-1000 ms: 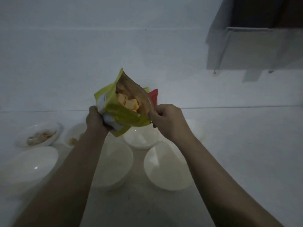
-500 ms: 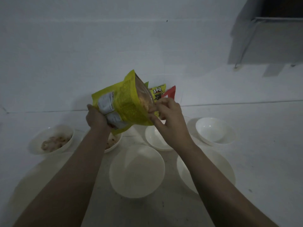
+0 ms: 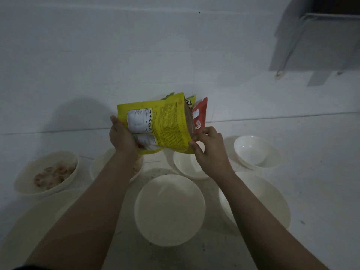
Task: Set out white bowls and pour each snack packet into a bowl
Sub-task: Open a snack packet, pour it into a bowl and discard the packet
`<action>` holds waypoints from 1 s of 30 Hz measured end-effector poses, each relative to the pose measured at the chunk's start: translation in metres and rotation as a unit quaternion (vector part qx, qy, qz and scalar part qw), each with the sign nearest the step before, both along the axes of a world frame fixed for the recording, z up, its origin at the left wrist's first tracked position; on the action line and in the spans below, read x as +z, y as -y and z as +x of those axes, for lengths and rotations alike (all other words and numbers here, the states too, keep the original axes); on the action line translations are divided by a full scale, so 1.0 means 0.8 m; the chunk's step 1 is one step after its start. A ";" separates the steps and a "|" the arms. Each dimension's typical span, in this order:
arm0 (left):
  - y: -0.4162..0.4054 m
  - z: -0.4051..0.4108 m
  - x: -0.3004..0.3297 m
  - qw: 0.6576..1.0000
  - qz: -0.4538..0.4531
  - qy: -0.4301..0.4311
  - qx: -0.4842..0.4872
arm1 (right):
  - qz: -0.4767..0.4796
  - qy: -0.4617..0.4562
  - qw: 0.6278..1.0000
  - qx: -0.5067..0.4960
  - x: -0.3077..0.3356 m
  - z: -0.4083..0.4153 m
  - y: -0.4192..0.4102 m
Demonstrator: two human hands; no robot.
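Observation:
I hold a yellow snack packet (image 3: 155,123) up over the bowls, tipped on its side with its open mouth to the right. My left hand (image 3: 121,136) grips its bottom end. My right hand (image 3: 207,145) pinches the rim of the open mouth. Under the mouth sits an empty white bowl (image 3: 185,164), partly hidden by my right hand. Several more white bowls stand around: a large empty one (image 3: 169,209) in front, one at the right (image 3: 257,152), one under my right forearm (image 3: 272,203). At the left a bowl with snacks (image 3: 46,173) holds brownish pieces.
A red packet (image 3: 200,114) and a further yellow packet (image 3: 191,100) lean against the white wall behind. Another bowl (image 3: 99,168) lies under my left forearm, and a large one (image 3: 29,221) at the lower left. A grey cabinet (image 3: 315,39) hangs at the upper right.
The packet has turned from mouth-up to lying on its side, its mouth now to the right and its nutrition label toward me. My view has shifted left, showing more bowls at the right.

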State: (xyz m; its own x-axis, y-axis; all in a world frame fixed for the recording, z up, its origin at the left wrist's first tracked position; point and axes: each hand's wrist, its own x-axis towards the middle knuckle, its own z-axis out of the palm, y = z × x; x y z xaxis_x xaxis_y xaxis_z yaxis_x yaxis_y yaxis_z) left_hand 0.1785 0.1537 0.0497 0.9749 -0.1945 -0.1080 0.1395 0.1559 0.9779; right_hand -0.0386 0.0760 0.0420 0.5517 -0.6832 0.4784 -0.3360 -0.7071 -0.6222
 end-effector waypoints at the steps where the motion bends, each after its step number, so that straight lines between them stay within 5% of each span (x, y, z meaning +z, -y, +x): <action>1: 0.002 0.000 -0.001 1.000 0.001 0.009 0.006 | 0.022 -0.003 1.000 0.007 0.000 0.000 0.002; 9: 0.015 0.013 -0.003 0.994 0.038 0.096 0.041 | 0.147 0.128 0.981 0.017 0.045 0.021 -0.006; 30: 0.033 0.001 -0.010 0.963 0.064 0.262 -0.003 | 0.138 0.091 0.979 -0.122 0.030 0.029 0.032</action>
